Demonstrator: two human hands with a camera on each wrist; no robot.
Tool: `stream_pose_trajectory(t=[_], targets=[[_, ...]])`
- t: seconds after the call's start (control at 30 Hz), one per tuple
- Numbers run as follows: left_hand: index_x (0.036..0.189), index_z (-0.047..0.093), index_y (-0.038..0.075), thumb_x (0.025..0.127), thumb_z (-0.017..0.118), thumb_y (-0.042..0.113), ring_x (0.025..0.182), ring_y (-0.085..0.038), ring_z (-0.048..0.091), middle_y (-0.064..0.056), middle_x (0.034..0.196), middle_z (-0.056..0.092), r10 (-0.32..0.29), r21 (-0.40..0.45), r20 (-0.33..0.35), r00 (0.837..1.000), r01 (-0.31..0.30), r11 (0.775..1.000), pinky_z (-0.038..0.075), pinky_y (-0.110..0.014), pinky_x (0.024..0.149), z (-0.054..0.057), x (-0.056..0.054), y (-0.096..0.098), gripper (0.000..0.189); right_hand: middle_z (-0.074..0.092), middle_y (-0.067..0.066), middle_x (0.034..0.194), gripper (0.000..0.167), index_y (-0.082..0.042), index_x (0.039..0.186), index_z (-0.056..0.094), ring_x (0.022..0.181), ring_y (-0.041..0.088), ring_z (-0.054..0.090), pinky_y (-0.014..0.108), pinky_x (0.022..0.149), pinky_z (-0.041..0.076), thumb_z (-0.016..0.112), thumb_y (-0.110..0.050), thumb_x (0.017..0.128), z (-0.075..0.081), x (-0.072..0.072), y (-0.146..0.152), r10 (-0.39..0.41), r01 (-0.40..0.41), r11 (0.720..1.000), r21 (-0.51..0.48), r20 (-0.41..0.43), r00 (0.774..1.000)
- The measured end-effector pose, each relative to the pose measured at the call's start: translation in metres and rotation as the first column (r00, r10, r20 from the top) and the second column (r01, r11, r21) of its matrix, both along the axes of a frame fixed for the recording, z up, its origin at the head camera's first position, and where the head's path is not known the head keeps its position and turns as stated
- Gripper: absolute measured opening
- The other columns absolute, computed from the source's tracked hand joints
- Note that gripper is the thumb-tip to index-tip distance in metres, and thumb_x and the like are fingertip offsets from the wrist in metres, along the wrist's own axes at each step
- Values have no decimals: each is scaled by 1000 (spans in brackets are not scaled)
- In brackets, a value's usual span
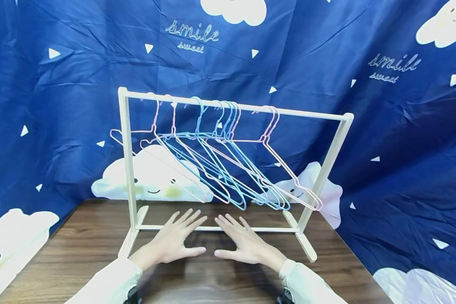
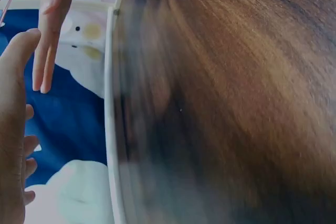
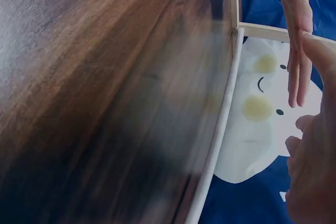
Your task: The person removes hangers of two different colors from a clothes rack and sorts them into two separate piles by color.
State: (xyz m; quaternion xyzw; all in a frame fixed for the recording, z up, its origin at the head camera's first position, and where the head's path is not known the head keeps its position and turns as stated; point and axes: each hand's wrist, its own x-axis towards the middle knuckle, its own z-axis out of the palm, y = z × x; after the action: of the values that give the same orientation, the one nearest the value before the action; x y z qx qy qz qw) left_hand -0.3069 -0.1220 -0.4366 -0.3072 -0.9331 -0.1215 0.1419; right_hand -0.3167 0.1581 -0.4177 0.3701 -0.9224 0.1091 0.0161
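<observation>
Both hands hover side by side over the table in the head view, palms down with fingers spread, in front of a white clothes rack [image 1: 235,109]. The left hand [image 1: 175,240] holds nothing; its thumb points toward the other thumb, a small gap between them. Likewise bare is the right hand [image 1: 247,242]. Several hangers hang from the rack's top bar: pink hangers [image 1: 174,116] at the left, blue hangers [image 1: 199,122] in the middle among another pink one, and more pink hangers [image 1: 285,164] at the right. In the left wrist view, the left hand [image 2: 13,129] shows along the edge.
The rack stands on a brown wooden table [image 1: 209,274], its lower bar [image 1: 266,230] running just beyond the fingertips. Behind it hangs a blue curtain [image 1: 80,105] printed with clouds and white triangles. Rack feet [image 1: 305,245] reach forward on either side of the hands.
</observation>
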Motion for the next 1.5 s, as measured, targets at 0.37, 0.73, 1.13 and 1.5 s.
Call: stream_pose_trajectory(t=[0.37, 0.73, 1.13, 1.5], targets=[[131, 65, 7, 86, 77, 29, 118, -35, 65, -13, 126, 71, 98, 257, -499, 861, 39, 966, 51, -53, 100, 16, -15, -37, 51, 28, -9, 167, 83, -30, 162, 24, 156, 18, 27, 50, 123, 30, 52, -69, 95, 57, 26, -19, 174, -177, 984, -4, -168, 970], [126, 64, 2, 84, 74, 8, 94, -37, 57, -19, 109, 64, 355, 529, -578, 735, 7, 848, 46, -50, 83, 56, -23, -81, 43, 50, -9, 154, 62, -26, 155, 43, 139, 6, 50, 35, 113, 46, 59, -51, 100, 158, 65, -46, 327, -334, 935, -120, -74, 942], [146, 40, -10, 101, 58, 10, 119, -46, 55, -38, 130, 51, 339, 725, -173, 925, -114, 679, 46, -48, 103, 100, -40, -133, 52, 66, 7, 138, 55, -16, 148, 54, 130, 20, 62, 46, 107, 50, 64, -39, 99, 212, 50, -67, 68, -30, 939, -343, 101, 993], [128, 57, -14, 98, 60, -4, 85, 11, 66, -37, 109, 68, 65, 819, -20, 998, -21, 574, 50, -7, 77, 96, -59, -160, 32, 77, 9, 115, 41, -9, 133, 67, 99, 21, 75, 41, 96, 57, 67, -30, 98, 227, 9, -99, 14, 42, 921, -387, 140, 990]])
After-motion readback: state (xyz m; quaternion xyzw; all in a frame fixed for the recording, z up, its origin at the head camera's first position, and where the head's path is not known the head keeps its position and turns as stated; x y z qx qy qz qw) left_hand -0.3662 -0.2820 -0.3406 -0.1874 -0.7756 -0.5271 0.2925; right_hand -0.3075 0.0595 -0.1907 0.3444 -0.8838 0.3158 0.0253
